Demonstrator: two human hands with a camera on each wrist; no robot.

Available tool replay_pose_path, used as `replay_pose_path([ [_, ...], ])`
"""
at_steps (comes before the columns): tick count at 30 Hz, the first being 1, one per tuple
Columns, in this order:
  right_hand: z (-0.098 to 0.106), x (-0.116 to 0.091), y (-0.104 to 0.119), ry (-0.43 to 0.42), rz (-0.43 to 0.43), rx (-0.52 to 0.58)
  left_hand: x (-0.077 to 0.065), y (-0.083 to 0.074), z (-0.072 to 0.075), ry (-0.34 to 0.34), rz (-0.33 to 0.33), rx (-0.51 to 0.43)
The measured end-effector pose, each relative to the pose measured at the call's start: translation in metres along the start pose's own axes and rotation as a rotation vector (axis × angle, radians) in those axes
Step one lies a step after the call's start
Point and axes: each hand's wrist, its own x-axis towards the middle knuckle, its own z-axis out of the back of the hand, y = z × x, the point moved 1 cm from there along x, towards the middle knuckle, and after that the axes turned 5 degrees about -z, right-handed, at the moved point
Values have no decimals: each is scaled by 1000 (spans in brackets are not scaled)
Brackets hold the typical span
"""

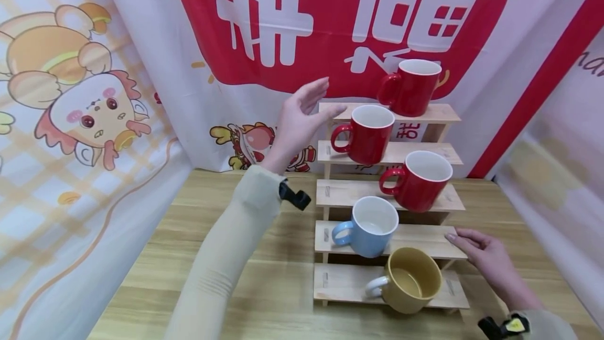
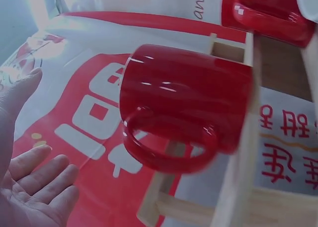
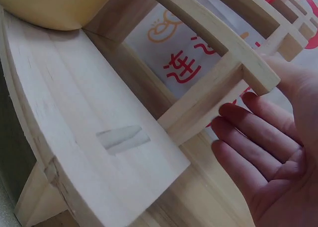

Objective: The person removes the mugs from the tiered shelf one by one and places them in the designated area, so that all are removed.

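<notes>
A light wooden stepped rack carries several mugs, one to a step. My left hand is raised at the rack's upper left, fingers extended and thumb apart, holding nothing. The nearest mug to it is a red mug on the second step from the top; in the left wrist view that hand is apart from a red mug. My right hand is at the right end of the second step from the bottom, thumb resting on top. Its fingers extend loosely below the step's end.
Another red mug stands on the top step, and a third red mug on the middle one. Lower down are a light blue mug and a tan mug. Printed cloth hangs around the wooden tabletop.
</notes>
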Motion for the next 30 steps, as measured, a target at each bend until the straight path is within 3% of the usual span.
replay_pose_path([
  [8,0,2,-3,33,-35,22,50,-17,-23,36,91,-64],
  [13,0,1,-2,34,-38,33,71,-17,-41,72,149,-46],
  [22,-2,1,0,22,-51,27,83,4,-71,135,287,-11],
  [30,-2,0,0,7,-55,12,88,22,-79,234,362,-7],
])
